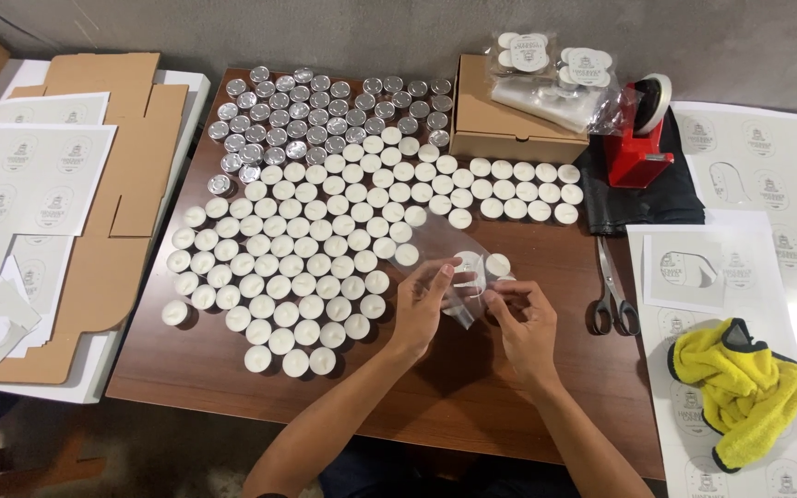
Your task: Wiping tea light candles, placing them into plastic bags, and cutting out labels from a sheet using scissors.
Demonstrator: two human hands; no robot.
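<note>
Right hand (pixel 520 314) and left hand (pixel 423 300), both pinched on clear plastic bag (pixel 458 277) between them, tealights (pixel 480 266) inside just beyond fingertips, bag's long axis slanting away leftward.

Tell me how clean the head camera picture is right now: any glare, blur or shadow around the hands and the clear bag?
Head view: light is even and soft, with faint shadows under the left hand and right hand. The clear bag shows pale sheen, so its edges are hard to trace. The tealights are sharp; the metal cups glint slightly. The table edges bow a little toward the corners.
</note>
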